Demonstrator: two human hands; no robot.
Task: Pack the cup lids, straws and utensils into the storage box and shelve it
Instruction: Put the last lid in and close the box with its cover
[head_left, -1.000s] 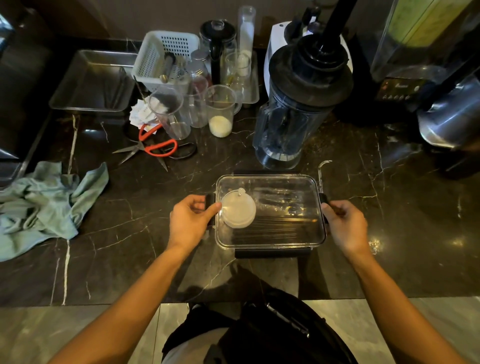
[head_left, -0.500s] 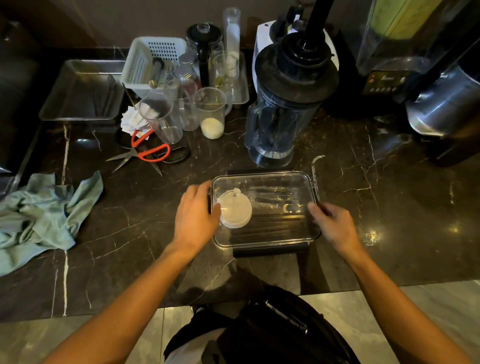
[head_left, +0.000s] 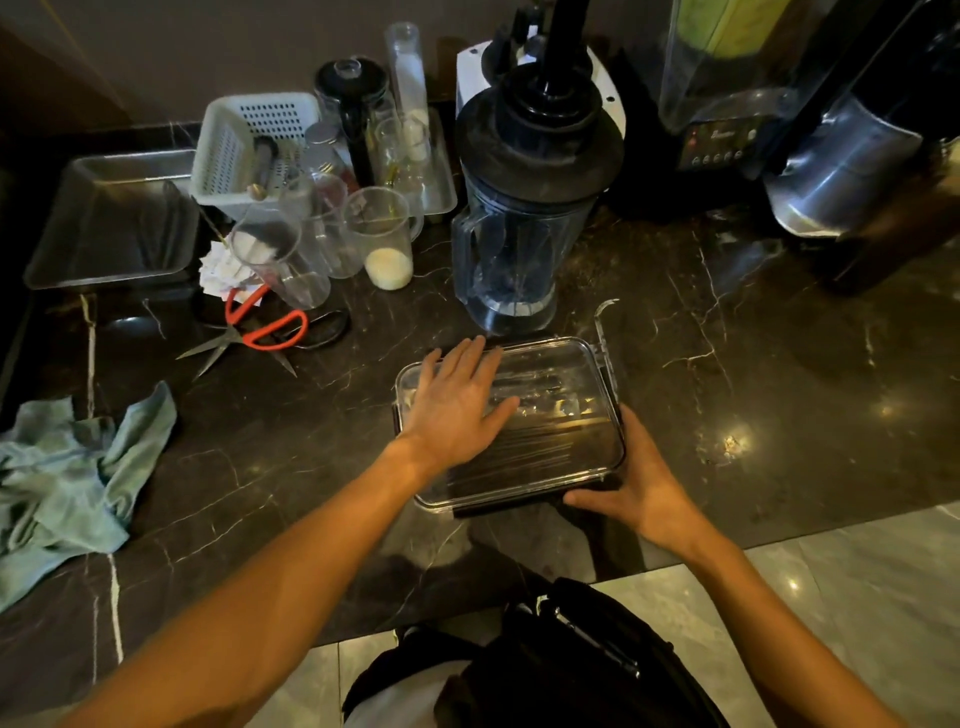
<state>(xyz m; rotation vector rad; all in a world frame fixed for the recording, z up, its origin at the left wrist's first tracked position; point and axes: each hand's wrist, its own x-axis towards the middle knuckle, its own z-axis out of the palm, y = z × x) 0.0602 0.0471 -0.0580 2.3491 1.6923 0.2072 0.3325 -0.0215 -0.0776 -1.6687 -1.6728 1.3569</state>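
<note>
The clear-lidded storage box (head_left: 566, 431) sits on the dark marble counter near its front edge. Dark straws and some utensils show dimly through the lid. My left hand (head_left: 457, 400) lies flat with straight fingers on the left half of the lid and covers the white cup lid inside. My right hand (head_left: 636, 486) grips the box's near right corner, fingers curled around the edge. A side clasp (head_left: 605, 332) on the right of the box stands flipped up.
A blender jug (head_left: 519, 218) stands just behind the box. Red-handled scissors (head_left: 260, 330), measuring cups (head_left: 382, 236), a white basket (head_left: 244, 153) and a metal tray (head_left: 111, 223) are at the back left. A teal cloth (head_left: 67, 483) lies far left. Machines (head_left: 831, 145) occupy the back right.
My left hand moved from the box's left clasp onto the top of the lid. My right hand slid from the right side to the near right corner.
</note>
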